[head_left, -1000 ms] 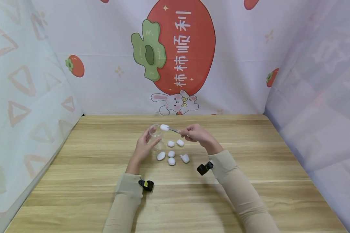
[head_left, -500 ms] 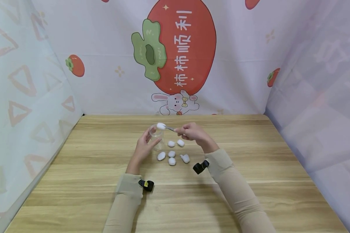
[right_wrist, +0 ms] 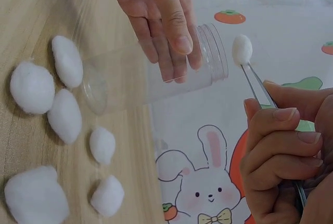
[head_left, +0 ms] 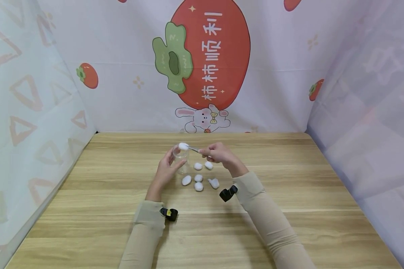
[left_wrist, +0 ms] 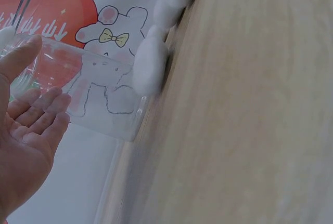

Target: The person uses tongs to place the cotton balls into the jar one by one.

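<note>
My left hand [head_left: 165, 170] grips a clear plastic jar [head_left: 180, 166] near its mouth, thumb on one side and fingers on the other. The jar stands upright on the table, without a lid. My right hand [head_left: 220, 153] pinches metal tweezers [right_wrist: 258, 87], whose tips hold a white cotton ball [right_wrist: 242, 50]. In the right wrist view this cotton ball is just above the jar's open mouth, apart from the rim. No cotton shows inside the jar. Several loose cotton balls [head_left: 198, 186] lie on the table to the right of the jar and in front of it.
The wooden table [head_left: 97, 186] reaches back to a printed curtain [head_left: 121, 104] with a large persimmon and a rabbit. Fabric side walls [head_left: 30, 93] rise on the left and right. A black wrist camera [head_left: 170, 214] sits on each forearm.
My right hand has moved left, carrying the cotton ball in the tweezers from beside the jar's rim to over its mouth. The left hand and jar have stayed still.
</note>
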The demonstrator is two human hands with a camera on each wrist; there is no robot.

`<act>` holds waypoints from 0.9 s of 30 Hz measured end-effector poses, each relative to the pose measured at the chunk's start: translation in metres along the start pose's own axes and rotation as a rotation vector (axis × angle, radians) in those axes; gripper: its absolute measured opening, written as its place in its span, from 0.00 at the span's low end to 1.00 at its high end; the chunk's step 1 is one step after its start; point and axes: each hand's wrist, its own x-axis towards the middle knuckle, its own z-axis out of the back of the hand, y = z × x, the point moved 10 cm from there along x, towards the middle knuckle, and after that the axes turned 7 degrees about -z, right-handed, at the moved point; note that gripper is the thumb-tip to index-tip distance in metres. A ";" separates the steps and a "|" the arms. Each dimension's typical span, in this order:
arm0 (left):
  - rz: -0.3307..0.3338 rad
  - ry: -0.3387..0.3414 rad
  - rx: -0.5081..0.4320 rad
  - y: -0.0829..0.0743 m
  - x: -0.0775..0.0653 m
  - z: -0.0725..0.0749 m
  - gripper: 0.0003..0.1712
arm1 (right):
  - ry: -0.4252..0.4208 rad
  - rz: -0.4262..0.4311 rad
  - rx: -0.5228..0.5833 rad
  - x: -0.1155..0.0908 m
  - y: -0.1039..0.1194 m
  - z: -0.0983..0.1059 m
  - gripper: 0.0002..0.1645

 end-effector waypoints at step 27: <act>0.005 0.003 0.001 0.001 0.000 -0.001 0.42 | 0.043 0.014 0.000 0.001 0.001 -0.010 0.19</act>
